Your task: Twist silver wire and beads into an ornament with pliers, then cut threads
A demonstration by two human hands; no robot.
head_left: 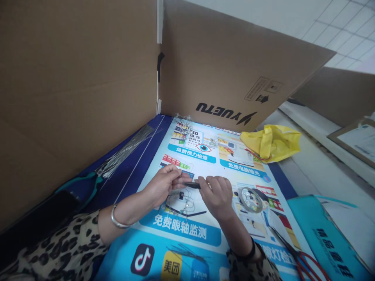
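Note:
My left hand [164,181] is closed in a pinch on a fine wire. Thin loops of wire with small clear beads [186,207] hang or lie just below its fingers. My right hand [216,193] is wrapped around a dark, narrow-tipped tool [191,185], which points left toward the left fingertips. The tool's handle is hidden in the palm. Both hands are over a printed poster sheet [211,156]. Dark thin wire pieces [187,251] lie near its front edge. To the right of the right hand sits a round clear roll [251,200].
Tall cardboard panels [234,66] stand behind and to the left. Silvery wires [125,152] and teal-handled tool [84,183] lie left. A yellow bag [271,142] is at the back right. Red-handled scissors [301,257] and a teal packet [328,238] are at the front right.

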